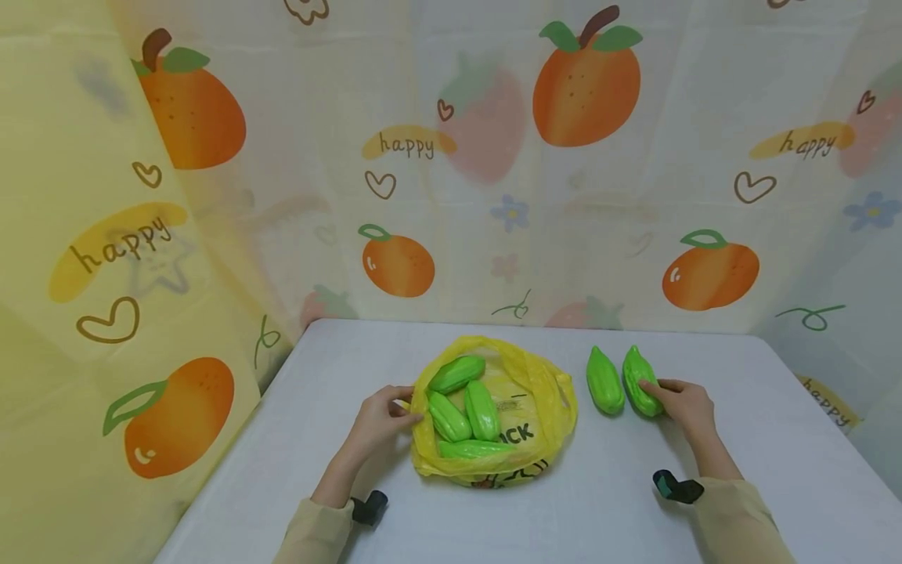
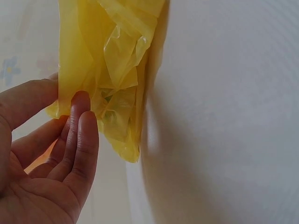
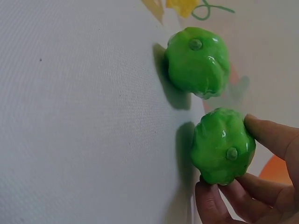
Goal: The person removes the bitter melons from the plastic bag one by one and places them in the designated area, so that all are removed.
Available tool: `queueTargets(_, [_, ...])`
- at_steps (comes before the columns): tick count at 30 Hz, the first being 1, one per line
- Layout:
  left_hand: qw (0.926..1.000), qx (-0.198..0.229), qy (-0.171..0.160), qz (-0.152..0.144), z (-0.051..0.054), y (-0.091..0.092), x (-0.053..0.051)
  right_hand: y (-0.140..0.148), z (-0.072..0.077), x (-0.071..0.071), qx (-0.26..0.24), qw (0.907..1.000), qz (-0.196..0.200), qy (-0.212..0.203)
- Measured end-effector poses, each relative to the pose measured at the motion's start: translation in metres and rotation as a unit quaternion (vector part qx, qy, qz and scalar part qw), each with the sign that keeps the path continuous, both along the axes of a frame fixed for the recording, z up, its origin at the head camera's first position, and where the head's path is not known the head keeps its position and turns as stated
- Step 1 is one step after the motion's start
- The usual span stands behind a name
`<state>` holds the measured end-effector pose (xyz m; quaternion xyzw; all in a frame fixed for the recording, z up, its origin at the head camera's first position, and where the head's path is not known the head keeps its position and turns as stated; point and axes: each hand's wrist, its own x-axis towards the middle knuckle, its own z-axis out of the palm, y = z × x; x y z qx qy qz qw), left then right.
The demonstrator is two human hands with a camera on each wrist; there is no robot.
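A yellow plastic bag [image 1: 557, 439] sits with its mouth wide on the table, several green bitter melons [image 1: 482, 410] inside it. My left hand [image 1: 380, 419] pinches the bag's left rim between thumb and fingers. In the left wrist view the bag's side [image 2: 121, 88] hangs in folds by the fingers. To the right of the bag, my right hand [image 1: 687, 407] grips a bitter melon [image 1: 637, 376] from its right side, thumb and fingers on opposite faces. That melon [image 3: 222, 147] shows stem end on in the right wrist view. Just left of it lies another bitter melon [image 1: 603, 381], untouched.
A white-covered table [image 1: 564, 525] reaches back to a fruit-printed curtain [image 1: 479, 235], which also hangs along the left side. A dark wrist strap piece [image 1: 369, 507] shows at the left sleeve, and a similar one [image 1: 676, 487] at the right.
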<state>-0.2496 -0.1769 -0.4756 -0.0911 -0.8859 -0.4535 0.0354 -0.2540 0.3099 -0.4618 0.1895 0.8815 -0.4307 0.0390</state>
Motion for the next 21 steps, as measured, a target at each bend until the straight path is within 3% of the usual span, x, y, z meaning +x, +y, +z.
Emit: queueTargets(21, [1.0000, 0.000, -0.001, 0.000, -0.0013, -0.0018, -0.0001, -0.0031, 0.0001, -0.0033, 0.001, 1.0000, 0.008, 0.001])
